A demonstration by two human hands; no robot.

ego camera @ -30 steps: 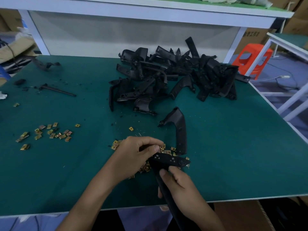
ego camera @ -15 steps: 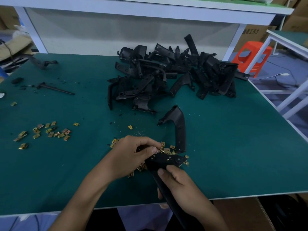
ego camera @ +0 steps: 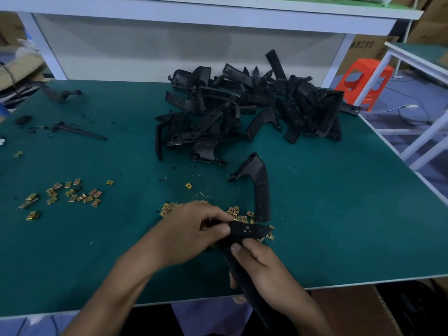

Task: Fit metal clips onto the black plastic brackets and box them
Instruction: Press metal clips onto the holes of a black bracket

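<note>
Gripping the curved matte-black bracket (ego camera: 249,231) in the right hand (ego camera: 263,265), seemingly pinching its flat holed end with the left hand (ego camera: 191,229), just above loose shiny gold clips (ego camera: 238,216).

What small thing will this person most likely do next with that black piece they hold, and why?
Probably push with the left hand to seat a clip on the wide end of the bracket. That hand pinches this end, the right hand grips the stem, and loose clips lie just beyond. Any clip in the pinch is hidden.
</note>
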